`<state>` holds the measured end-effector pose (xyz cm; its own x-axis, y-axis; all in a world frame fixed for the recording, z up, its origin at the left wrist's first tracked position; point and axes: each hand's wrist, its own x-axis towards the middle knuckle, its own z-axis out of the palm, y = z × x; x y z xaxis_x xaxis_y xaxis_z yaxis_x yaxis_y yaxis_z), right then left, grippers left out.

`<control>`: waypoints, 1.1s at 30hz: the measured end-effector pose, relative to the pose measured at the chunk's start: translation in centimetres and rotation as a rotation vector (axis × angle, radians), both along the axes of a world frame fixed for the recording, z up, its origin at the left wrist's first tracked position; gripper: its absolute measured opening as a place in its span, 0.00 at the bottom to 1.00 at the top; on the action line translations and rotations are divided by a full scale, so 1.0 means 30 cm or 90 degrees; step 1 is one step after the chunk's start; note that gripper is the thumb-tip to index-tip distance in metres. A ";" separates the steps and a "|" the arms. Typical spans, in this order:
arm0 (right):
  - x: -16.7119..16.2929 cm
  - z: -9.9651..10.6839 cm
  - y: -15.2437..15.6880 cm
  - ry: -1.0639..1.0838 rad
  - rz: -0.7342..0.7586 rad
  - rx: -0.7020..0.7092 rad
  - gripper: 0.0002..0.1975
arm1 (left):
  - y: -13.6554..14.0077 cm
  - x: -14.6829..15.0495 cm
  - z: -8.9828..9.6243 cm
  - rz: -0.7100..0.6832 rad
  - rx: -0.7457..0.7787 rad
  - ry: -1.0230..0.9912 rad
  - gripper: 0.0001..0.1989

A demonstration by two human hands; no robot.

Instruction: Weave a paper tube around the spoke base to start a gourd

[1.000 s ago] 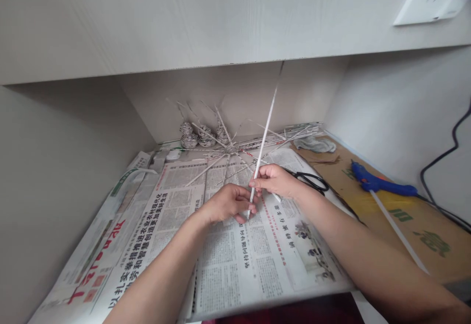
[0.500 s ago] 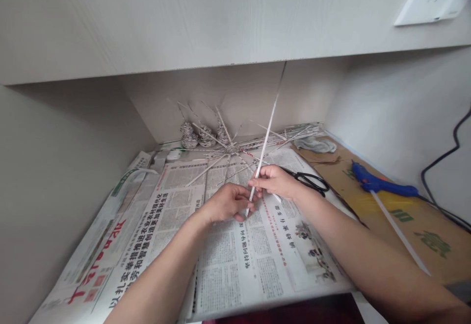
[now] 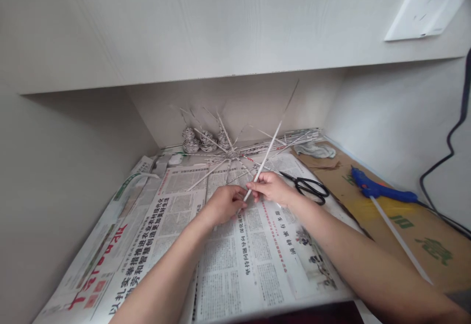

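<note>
A long, thin rolled-paper stick [image 3: 271, 143] slants up and away to the right between my hands. My right hand [image 3: 270, 187] pinches it a little above its lower end. Around that lower end the fingers of my left hand [image 3: 227, 203] are closed. Just beyond them lies a star-shaped frame of paper sticks [image 3: 232, 155], its spokes spreading out from a knotted centre. Black-handled scissors [image 3: 309, 186] rest to the right of my right hand. Newspaper [image 3: 221, 270] covers the surface below.
Several woven paper pieces [image 3: 190, 140] stand at the back left, near a bundle of paper sticks [image 3: 303, 135]. On cardboard [image 3: 401, 260] at right lie a blue glue gun [image 3: 380, 186] with a white glue stick and a grey cloth [image 3: 314, 150]. A cabinet panel [image 3: 221, 30] overhangs the back.
The stick has tilted further to the right, and its lower end has shifted slightly left and up. My hands stay close together on it. The camera view has moved slightly.
</note>
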<state>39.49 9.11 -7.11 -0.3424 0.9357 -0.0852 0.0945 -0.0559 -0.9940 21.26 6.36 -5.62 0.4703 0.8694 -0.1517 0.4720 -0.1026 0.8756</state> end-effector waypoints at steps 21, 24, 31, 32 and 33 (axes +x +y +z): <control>-0.122 0.018 -0.070 -0.091 0.094 -0.013 0.27 | -0.053 -0.114 0.105 0.143 0.362 0.493 0.13; -0.161 0.057 -0.123 -0.316 0.079 0.368 0.19 | -0.073 -0.154 0.109 0.132 0.337 0.464 0.13; -0.241 0.144 -0.167 -0.603 0.132 0.801 0.07 | -0.193 -0.251 0.116 0.149 0.324 0.218 0.13; -0.254 0.154 -0.176 -0.631 0.155 0.814 0.07 | -0.213 -0.270 0.114 0.179 0.314 0.185 0.13; -0.268 0.166 -0.190 -0.652 0.176 0.827 0.07 | -0.234 -0.289 0.112 0.206 0.303 0.154 0.13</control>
<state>31.46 3.41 -2.14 -0.7942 0.4850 0.3662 0.5544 0.8250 0.1098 12.58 -0.65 -2.26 0.1729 0.9603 0.2188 0.7232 -0.2746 0.6337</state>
